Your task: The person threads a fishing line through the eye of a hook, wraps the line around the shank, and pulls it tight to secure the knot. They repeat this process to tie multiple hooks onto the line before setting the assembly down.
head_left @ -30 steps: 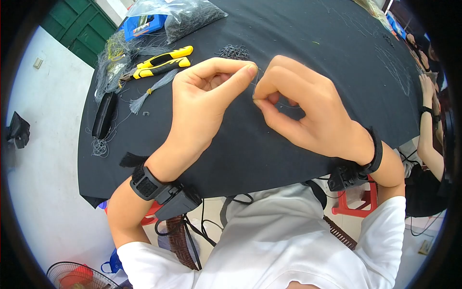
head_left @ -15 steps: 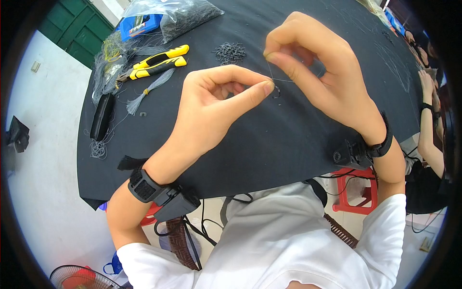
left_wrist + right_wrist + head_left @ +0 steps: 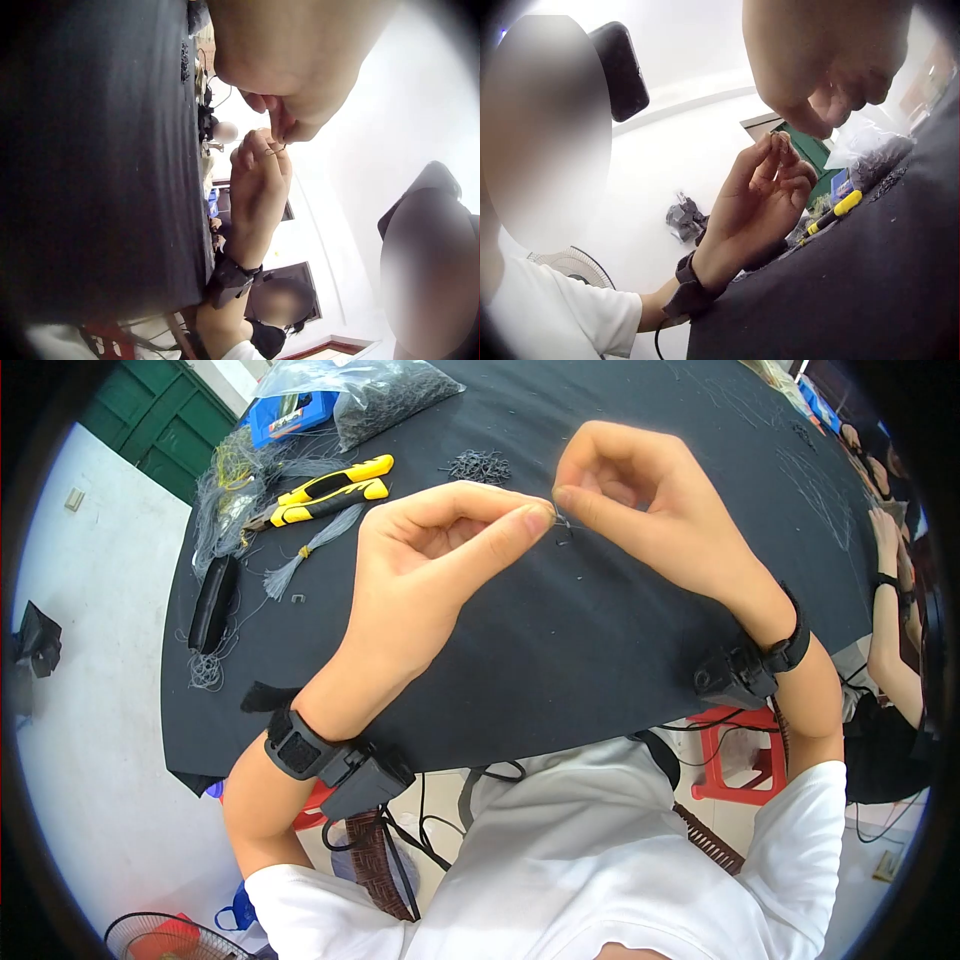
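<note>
Over the dark cloth, my left hand (image 3: 425, 555) pinches a small dark fish hook between thumb and index finger. Part of the fish hook (image 3: 563, 542) pokes out past these fingertips, and the rest is hidden by them. Close beside it, my right hand (image 3: 655, 510) has its thumb and index finger pressed together on thin clear fishing line, hardly visible now. Both sets of fingertips nearly meet in the head view. From the left wrist view, the right hand (image 3: 259, 184) appears right below the left fingertips.
Behind my hands lies a heap of dark hooks (image 3: 478, 467). Yellow-black pliers (image 3: 330, 498), a tied bundle of line (image 3: 305, 553) and a black case (image 3: 213, 603) lie to the left. A plastic bag (image 3: 400, 400) sits at the back. Another person's arm (image 3: 885, 600) is at far right.
My right hand rose away to the upper right, stretching the line, then came back down beside the left fingertips. The left hand shifted right, then slightly back left; the hook now shows at its fingertips.
</note>
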A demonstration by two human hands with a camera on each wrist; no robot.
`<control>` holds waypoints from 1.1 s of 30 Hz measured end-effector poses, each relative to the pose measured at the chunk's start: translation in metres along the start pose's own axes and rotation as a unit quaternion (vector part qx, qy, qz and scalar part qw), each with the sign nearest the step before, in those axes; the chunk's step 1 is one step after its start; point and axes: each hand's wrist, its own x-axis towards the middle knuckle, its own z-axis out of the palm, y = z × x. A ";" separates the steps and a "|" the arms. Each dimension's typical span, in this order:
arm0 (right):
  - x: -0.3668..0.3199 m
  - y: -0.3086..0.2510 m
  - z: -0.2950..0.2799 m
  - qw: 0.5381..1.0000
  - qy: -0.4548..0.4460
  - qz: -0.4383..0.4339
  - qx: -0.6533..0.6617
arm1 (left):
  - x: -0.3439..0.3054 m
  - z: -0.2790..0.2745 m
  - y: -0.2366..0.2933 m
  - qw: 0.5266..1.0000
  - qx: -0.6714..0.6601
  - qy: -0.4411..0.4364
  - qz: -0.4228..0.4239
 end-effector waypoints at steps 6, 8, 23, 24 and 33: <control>-0.004 0.007 0.012 0.992 -0.043 0.033 0.115 | 0.000 -0.002 -0.001 0.999 -0.026 0.015 0.012; -0.008 0.003 0.020 0.983 -0.049 0.071 0.165 | 0.001 -0.003 -0.004 0.999 -0.024 0.024 0.018; -0.015 -0.024 0.021 0.983 0.020 -0.157 -0.092 | 0.007 -0.006 -0.011 0.995 0.001 0.081 0.051; -0.014 -0.025 0.020 0.978 0.031 -0.176 -0.104 | 0.007 -0.006 -0.012 0.996 0.008 0.077 0.050; -0.003 -0.027 0.000 0.961 0.055 -0.216 -0.165 | 0.004 -0.006 -0.008 0.997 0.075 0.035 0.002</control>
